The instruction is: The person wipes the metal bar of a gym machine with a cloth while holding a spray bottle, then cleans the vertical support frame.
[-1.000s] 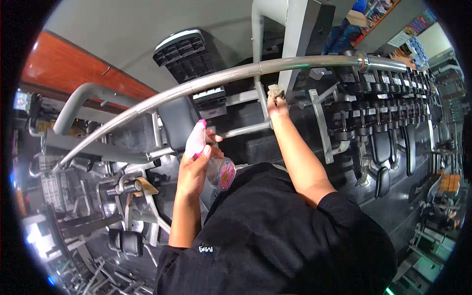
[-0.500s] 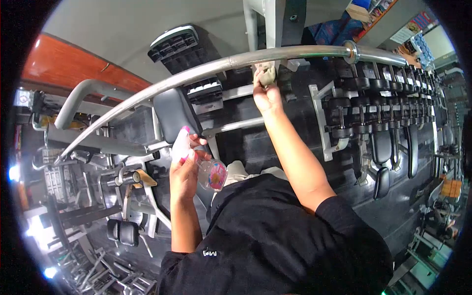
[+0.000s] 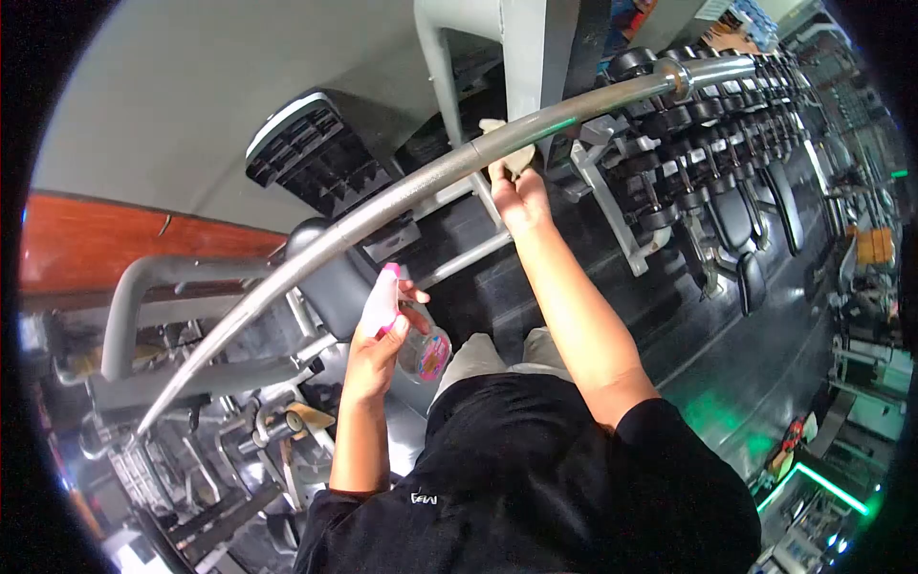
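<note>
My left hand (image 3: pixel 375 362) is wrapped around the neck of a clear spray bottle (image 3: pixel 430 356) with a white and pink trigger head and a colourful label. It holds the bottle low in front of my body, beneath the bar. My right arm reaches forward, and my right hand (image 3: pixel 522 201) grips a pale cloth (image 3: pixel 519 161) at the underside of a long metal barbell bar (image 3: pixel 382 209). A bit of the cloth also shows past the bar's far side, so the bar hides part of it. The fingertips of my right hand are partly covered by the cloth.
A grey upright post (image 3: pixel 524 57) rises just beyond the bar. Racks of dumbbells (image 3: pixel 679 143) stand to the right. A black padded bench (image 3: pixel 335 287) lies under the bar at left, near grey machine tubing (image 3: pixel 129 316). A black stepped rack (image 3: pixel 320 143) stands by the wall.
The view has turned, so the bar slants more steeply. My right hand's cloth now shows on both sides of the bar. My left hand still holds the spray bottle.
</note>
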Demonstrator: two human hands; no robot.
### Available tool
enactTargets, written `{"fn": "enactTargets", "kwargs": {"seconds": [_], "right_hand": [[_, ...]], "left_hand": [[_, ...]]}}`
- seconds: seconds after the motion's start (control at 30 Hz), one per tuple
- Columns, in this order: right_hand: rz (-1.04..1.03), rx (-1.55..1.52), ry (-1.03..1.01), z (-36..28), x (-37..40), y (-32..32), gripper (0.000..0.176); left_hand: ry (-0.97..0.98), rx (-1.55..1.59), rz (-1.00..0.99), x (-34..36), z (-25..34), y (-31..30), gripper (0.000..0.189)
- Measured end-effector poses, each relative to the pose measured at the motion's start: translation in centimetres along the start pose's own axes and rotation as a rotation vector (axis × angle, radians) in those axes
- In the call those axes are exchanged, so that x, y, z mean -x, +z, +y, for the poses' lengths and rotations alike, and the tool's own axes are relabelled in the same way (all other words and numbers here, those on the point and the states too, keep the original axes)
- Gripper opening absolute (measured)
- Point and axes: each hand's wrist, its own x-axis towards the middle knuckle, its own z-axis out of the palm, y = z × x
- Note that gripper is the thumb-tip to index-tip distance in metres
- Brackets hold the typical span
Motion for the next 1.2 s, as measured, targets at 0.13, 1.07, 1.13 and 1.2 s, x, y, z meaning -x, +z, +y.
{"fn": "enactTargets", "kwargs": {"seconds": [0.13, 1.07, 1.13, 1.2], "right_hand": [[0.060, 0.227, -0.237, 1.9, 0.1, 1.6, 0.027], [-0.036, 0.046, -0.150, -5.6, -1.9, -15.0, 0.044], [-0.003, 0.090, -0.171, -6.5, -1.2, -16.5, 0.044], [-0.004, 0.095, -0.124, -6.9, -1.6, -16.9, 0.044]], "left_hand": [[-0.026, -0.027, -0.134, -1.6, -0.7, -1.3, 0.069], [0.069, -0.092, -0.187, -11.9, -17.9, -3.3, 0.065], [0.081, -0.106, -0.211, -12.2, -19.1, -3.7, 0.066], [0.083, -0.103, -0.210, -12.1, -20.2, -4.2, 0.067]]}}
